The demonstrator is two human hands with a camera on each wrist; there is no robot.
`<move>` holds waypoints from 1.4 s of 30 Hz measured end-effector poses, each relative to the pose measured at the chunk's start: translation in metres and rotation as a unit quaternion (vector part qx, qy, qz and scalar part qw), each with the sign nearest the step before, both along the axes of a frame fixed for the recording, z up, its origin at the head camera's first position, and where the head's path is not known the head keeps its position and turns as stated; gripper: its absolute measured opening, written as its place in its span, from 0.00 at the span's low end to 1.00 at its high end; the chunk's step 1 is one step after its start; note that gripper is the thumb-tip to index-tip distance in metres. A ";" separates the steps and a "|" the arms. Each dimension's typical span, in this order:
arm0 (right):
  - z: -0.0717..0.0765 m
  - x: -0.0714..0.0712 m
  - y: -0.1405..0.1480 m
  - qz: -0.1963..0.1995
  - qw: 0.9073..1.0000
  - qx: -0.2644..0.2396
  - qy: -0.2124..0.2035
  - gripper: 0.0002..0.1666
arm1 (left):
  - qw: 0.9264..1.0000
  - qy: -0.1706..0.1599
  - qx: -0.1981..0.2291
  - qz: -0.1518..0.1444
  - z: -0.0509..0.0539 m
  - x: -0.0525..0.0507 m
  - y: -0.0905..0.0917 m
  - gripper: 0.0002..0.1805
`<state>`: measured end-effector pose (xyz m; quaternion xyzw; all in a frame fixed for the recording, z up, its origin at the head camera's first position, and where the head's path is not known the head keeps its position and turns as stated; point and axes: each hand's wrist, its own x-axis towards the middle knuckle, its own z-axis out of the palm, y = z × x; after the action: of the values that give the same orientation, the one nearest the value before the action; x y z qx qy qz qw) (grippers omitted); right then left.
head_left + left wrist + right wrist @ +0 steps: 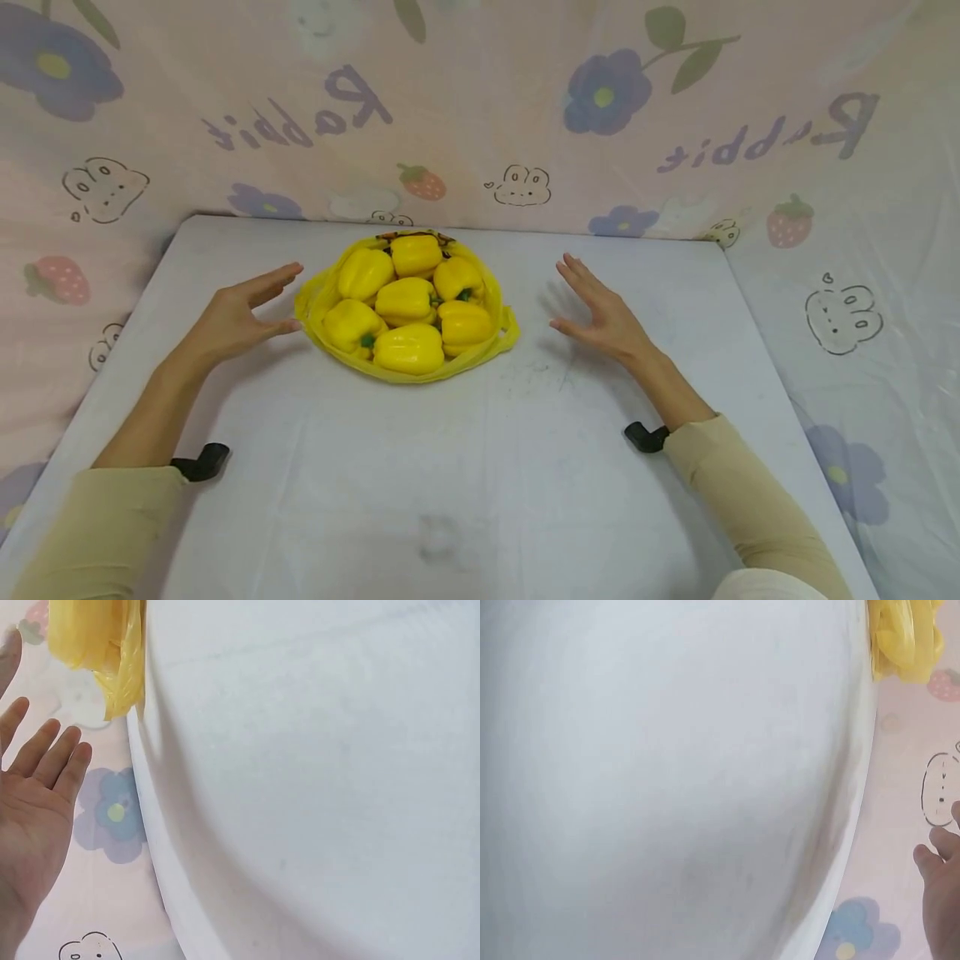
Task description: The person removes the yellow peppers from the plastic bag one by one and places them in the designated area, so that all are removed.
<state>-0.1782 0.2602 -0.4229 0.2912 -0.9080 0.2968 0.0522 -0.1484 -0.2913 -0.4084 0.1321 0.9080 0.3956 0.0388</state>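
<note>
A yellow plastic bag (408, 377), its mouth spread wide, lies near the table's far edge with several yellow bell peppers (406, 301) inside. My left hand (238, 319) is at the bag's left side, fingers apart and extended; whether its thumb touches the bag I cannot tell. To the right of the bag, apart from it, my right hand (603, 321) is raised with its fingers extended, holding nothing. The left wrist view shows my left palm (37, 825) beside the bag (124, 660). In the right wrist view the bag (906, 637) is beyond my right fingers (937, 855).
A white-covered table (450, 467) stretches in front of me. Behind it and at both sides hangs a printed curtain (465, 108) with flowers, rabbits and strawberries. Black wrist pieces (201, 462) stick out at both sleeve cuffs.
</note>
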 end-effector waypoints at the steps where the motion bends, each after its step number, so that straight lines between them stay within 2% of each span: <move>1: 0.000 0.000 -0.003 0.004 1.000 -0.003 0.003 0.54 | 1.000 -0.002 0.008 -0.002 0.000 0.000 0.001 0.44; 8: -0.003 -0.001 -0.019 0.044 0.998 -0.041 0.009 0.53 | 0.998 -0.022 0.059 -0.019 -0.004 -0.004 0.008 0.39; 12: -0.005 -0.002 -0.029 0.065 0.996 -0.068 0.010 0.53 | 0.997 -0.037 0.070 -0.021 -0.006 -0.007 0.010 0.35; 21: -0.007 -0.003 -0.051 0.100 0.989 -0.109 0.014 0.50 | 0.991 -0.094 0.093 -0.016 -0.008 -0.013 0.017 0.31; 27: -0.008 -0.003 -0.066 0.130 0.981 -0.145 0.014 0.46 | 0.990 -0.107 0.092 -0.023 -0.008 -0.018 0.019 0.30; 32: -0.002 0.001 -0.080 0.159 0.971 -0.176 -0.011 0.41 | 0.991 -0.114 0.072 -0.024 -0.009 -0.023 0.019 0.30; 36: 0.015 0.010 -0.093 0.181 0.963 -0.197 -0.034 0.37 | 0.990 -0.124 0.070 -0.021 -0.009 -0.026 0.019 0.30; 39: 0.025 0.015 -0.100 0.190 0.960 -0.198 -0.056 0.35 | 0.989 -0.127 0.077 -0.018 -0.009 -0.027 0.020 0.29; 40: 0.026 0.015 -0.102 0.192 0.959 -0.198 -0.064 0.35 | 0.989 -0.128 0.078 -0.018 -0.009 -0.027 0.020 0.29; 42: 0.018 0.011 -0.102 0.193 0.960 -0.191 -0.072 0.35 | 0.988 -0.130 0.076 -0.017 -0.010 -0.029 0.020 0.29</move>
<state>-0.1674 0.1584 -0.4044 0.4232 -0.7624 0.4891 -0.0172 -0.1769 -0.2715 -0.4185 0.0973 0.8600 0.4769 0.1531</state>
